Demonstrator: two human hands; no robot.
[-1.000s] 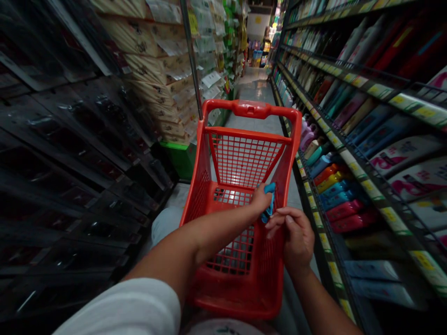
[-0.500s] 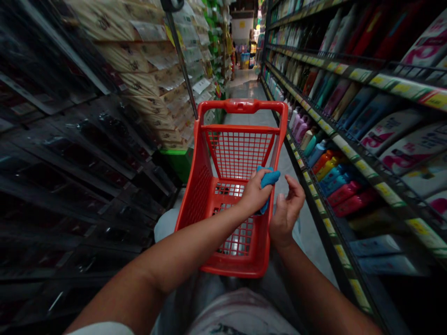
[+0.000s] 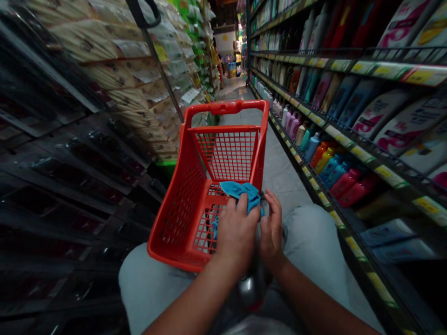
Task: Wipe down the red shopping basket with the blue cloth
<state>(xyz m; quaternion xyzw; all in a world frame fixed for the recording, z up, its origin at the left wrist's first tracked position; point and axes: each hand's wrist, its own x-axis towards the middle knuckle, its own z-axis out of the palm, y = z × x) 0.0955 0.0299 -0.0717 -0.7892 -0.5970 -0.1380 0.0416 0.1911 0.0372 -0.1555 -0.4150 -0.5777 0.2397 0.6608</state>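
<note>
A red plastic shopping basket [image 3: 226, 107] with mesh walls rests on my light grey trouser leg [image 3: 146, 279], tilted towards the left. My left hand [image 3: 237, 235] presses down on a crumpled blue cloth [image 3: 240, 192] and grips it over the basket's front corner. My right hand [image 3: 271, 232] stands next to it, with its fingers raised at the cloth's edge. Part of the cloth hangs into the basket, and my left hand hides some of it.
Shelves of bottles and packaged goods [image 3: 335, 116] run along the right. Dark, glossy packaged goods [image 3: 63, 195] line the left, with paper-wrapped stacks [image 3: 115, 70] beyond them. A tiled aisle floor [image 3: 279, 163] stretches ahead past the basket.
The basket has dropped lower and tilted onto my lap. The blue cloth now spreads wider under my left hand, and my right hand has moved in against its edge.
</note>
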